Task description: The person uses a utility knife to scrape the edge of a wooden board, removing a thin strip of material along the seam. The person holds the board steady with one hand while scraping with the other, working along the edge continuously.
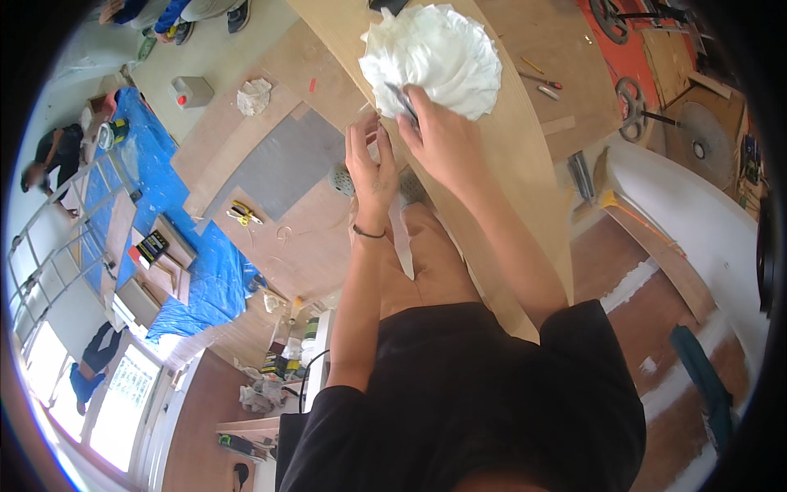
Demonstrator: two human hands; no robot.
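A round white bundle of crumpled cloth or paper (447,53) lies on a long pale wooden board (512,221). My right hand (438,135) is closed round a slim grey tool (402,100), whose kind I cannot make out. The tool's tip meets the lower left part of the white bundle in this view. Just left of it, by the board's edge, is my left hand (375,164), fingers raised, slightly bent and apart, with nothing visible in them.
Yellow-handled pliers (243,213) lie on the brown floor sheet at left. Beyond are a crumpled white rag (254,97), a white jug (191,92) and a blue tarp (209,275). A red-handled tool (541,79) rests right of the board. Other people are at far left.
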